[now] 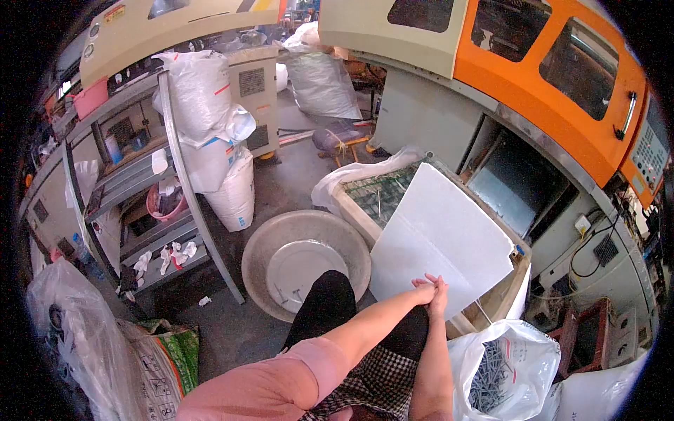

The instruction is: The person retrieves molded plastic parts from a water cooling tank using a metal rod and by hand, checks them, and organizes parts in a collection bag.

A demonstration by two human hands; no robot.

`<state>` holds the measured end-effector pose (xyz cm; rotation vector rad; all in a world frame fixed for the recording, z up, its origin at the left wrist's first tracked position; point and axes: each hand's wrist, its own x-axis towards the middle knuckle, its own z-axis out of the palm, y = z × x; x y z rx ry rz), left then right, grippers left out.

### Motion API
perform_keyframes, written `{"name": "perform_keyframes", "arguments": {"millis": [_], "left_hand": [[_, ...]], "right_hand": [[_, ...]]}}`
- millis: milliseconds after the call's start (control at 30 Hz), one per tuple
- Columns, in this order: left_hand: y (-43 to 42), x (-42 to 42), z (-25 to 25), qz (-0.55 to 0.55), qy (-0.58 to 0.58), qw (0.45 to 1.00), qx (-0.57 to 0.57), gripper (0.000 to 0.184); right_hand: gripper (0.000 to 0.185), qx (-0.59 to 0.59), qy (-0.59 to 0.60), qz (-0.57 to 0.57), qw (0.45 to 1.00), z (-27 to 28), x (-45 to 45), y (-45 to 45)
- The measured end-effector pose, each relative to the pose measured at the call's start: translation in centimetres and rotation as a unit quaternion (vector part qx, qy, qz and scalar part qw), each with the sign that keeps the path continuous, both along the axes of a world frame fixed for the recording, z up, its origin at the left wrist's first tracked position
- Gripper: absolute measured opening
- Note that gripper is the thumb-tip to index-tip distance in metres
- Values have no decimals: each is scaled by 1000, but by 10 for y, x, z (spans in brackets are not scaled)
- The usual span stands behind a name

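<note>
My left hand [423,286] and my right hand [439,296] are clasped together above my right knee, fingers closed against each other. Nothing shows in them, though the space between the palms is hidden. Just beyond them a large white board [439,238] leans at a slant over a long, shallow bin [352,205]. Green netting and grey pieces show in the bin's far end. A wide grey basin [254,263] stands on the floor to the left of my knees, with a few small grey pieces at its bottom.
To my right, an open white sack [540,344] holds many thin grey parts. A metal rack [184,175] and stacked white sacks [203,98] stand at left. An orange and cream machine [519,70] rises at the right. A plastic-wrapped bag [77,337] sits at lower left.
</note>
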<state>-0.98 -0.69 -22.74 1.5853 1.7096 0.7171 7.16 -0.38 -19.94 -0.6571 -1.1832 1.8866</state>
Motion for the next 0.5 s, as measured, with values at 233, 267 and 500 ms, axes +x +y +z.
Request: {"name": "perform_keyframes", "arguments": {"millis": [233,267,500], "left_hand": [[2,0,-2,-1,-2,1000,2,61],[2,1,-2,-2,-2,1000,2,61],[9,5,-5,-1,-2,1000,3,61]], "right_hand": [[66,2,-13,4,1000,-6,1,4],[66,2,-14,4,1000,-5,1,4],[65,-9,-13,-4,1000,-5,1,4]]}}
